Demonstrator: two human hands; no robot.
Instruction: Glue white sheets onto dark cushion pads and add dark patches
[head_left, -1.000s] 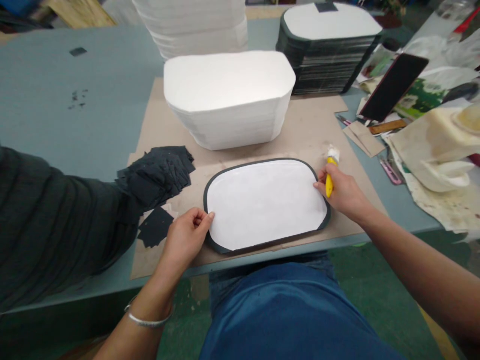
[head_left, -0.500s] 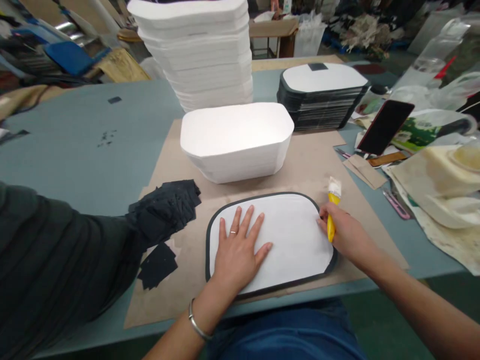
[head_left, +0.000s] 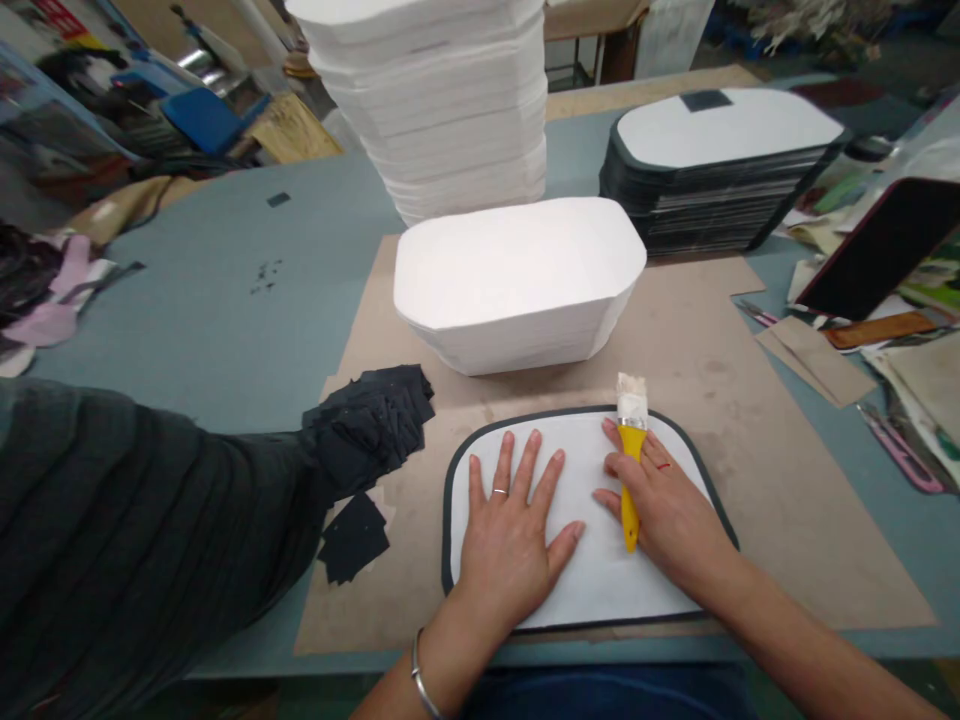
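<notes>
A white panel with rounded corners and a black edge (head_left: pixel 585 590) lies flat in front of me. My left hand (head_left: pixel 517 530) rests on its left half, palm down and fingers spread. Over the right half is my right hand (head_left: pixel 660 500), holding a yellow-handled paintbrush (head_left: pixel 631 450) between thumb and fingers. The brush points away from me, its bristles coated with something whitish. Several fingers of that hand reach toward the white surface; whether they touch it I cannot tell. Left of the panel lie a heap of small black pieces (head_left: pixel 375 420) and a few more black squares (head_left: pixel 354 540).
Behind the panel stand a white stack (head_left: pixel 517 270), a taller white stack (head_left: pixel 465 120) and a black-edged stack (head_left: pixel 720 180). A phone (head_left: pixel 877 245) leans at the right, near a pink cutter (head_left: pixel 904 450). A dark puffy sleeve (head_left: pixel 150 530) covers the left. Brown cardboard (head_left: pixel 810 540) lies underneath.
My right hand, with the brush, has moved left from the panel's right edge to over its white face. The left hand stays on the panel. The whole view has shifted a little.
</notes>
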